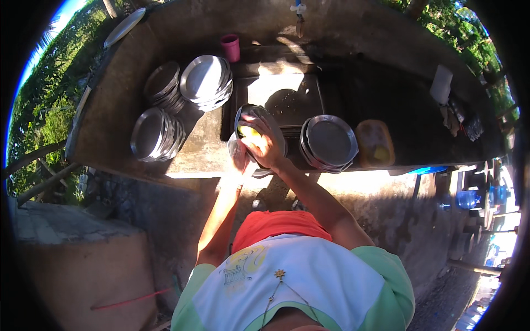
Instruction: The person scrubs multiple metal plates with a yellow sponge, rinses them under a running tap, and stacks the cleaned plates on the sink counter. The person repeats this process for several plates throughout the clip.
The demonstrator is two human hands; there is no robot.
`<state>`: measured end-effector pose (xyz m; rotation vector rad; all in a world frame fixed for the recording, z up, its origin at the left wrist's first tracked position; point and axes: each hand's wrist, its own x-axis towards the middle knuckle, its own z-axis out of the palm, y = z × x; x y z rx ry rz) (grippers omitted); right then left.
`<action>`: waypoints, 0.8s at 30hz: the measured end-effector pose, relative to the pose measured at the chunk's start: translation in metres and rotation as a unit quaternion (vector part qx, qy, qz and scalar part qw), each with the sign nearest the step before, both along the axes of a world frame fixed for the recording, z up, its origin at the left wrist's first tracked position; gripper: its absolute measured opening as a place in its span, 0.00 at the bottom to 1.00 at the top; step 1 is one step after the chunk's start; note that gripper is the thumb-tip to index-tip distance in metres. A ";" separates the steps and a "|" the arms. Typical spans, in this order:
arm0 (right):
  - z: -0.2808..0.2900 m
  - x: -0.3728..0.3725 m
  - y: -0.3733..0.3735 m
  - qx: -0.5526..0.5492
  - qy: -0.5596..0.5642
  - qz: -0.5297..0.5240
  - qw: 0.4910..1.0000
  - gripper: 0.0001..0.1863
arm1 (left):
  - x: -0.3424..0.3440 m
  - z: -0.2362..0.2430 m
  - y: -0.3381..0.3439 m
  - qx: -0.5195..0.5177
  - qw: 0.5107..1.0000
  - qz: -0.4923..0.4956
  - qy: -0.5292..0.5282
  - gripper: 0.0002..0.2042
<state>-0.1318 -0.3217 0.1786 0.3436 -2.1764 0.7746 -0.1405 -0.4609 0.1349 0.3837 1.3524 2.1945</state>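
Note:
A round metal plate (269,117) is held tilted over the front edge of the counter, in front of me. Its lower left rim rests in my left hand (238,159), with the fingers closed around it. My right hand (264,144) presses a yellow sponge (249,133) against the plate's inner face; its fingers cover part of the sponge. More metal rim shows below the plate, but I cannot tell whether it is another plate. Right of my hands stands a stack of metal plates (331,140).
Several plate stacks (207,80) stand at the left of the counter, with a pink cup (231,48) behind them. A sunken basin (317,102) lies beyond my hands. At right sits a yellowish plastic container (375,143). A tap (298,10) hangs at the back wall.

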 end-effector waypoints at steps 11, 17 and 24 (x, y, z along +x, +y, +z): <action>-0.043 0.037 0.033 -0.355 -0.094 -0.232 0.901 0.12 | 0.016 -0.021 -0.005 0.256 0.962 -0.020 -0.095 0.24; -0.031 0.004 0.073 -0.524 -0.212 -0.242 0.789 0.18 | 0.031 -0.021 0.012 0.042 0.996 -0.073 -0.003 0.22; -0.006 0.009 0.032 -0.077 -0.051 -0.082 0.992 0.19 | 0.017 -0.036 0.028 -0.040 0.987 -0.020 -0.157 0.11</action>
